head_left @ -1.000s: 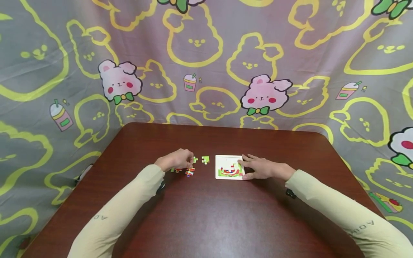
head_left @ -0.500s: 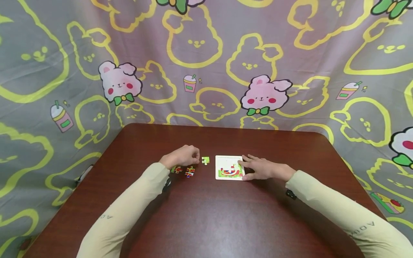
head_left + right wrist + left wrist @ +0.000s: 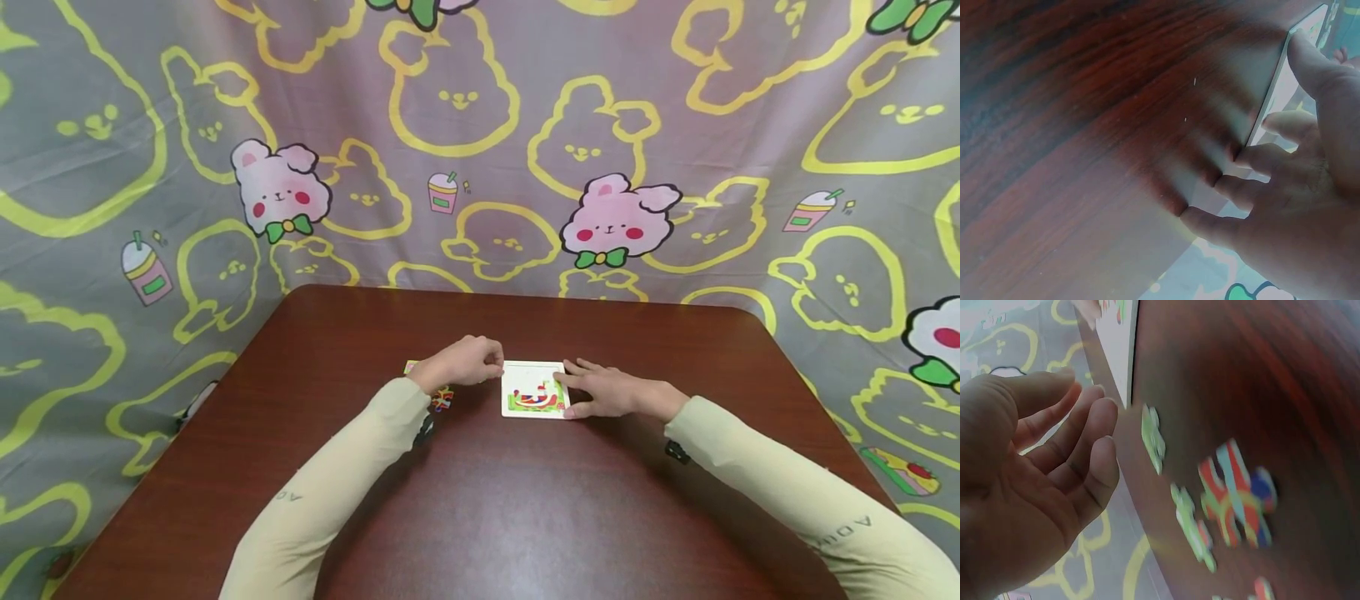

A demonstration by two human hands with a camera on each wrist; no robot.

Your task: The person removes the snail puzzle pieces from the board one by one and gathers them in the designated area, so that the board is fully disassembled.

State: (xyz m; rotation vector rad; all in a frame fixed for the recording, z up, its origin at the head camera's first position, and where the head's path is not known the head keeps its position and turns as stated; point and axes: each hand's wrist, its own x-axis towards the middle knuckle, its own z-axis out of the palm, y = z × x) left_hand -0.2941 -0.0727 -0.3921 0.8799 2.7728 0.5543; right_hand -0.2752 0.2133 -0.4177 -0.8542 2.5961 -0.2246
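A white puzzle board (image 3: 534,371) lies on the table, partly filled with a green, red and blue picture along its lower side. My right hand (image 3: 606,392) rests spread along its right edge; in the right wrist view the thumb (image 3: 1310,62) lies over the edge and other fingertips touch the tabletop. Above the board's left edge is my left hand (image 3: 467,362), thumb and index fingertips close together. I cannot tell whether they pinch a piece. Below them in the left wrist view lie a green piece (image 3: 1152,439), a green-and-red piece (image 3: 1192,526) and a multicoloured piece (image 3: 1238,497).
The dark brown wooden table (image 3: 540,500) reaches to a patterned cloth (image 3: 480,179) hanging behind it. A pink-and-yellow piece (image 3: 409,366) shows left of my left wrist, and more pieces are cut off at the bottom of the left wrist view.
My left hand has moved right, from over the loose pieces to the board's left edge. It now covers green pieces that showed before. My right hand has stayed at the board.
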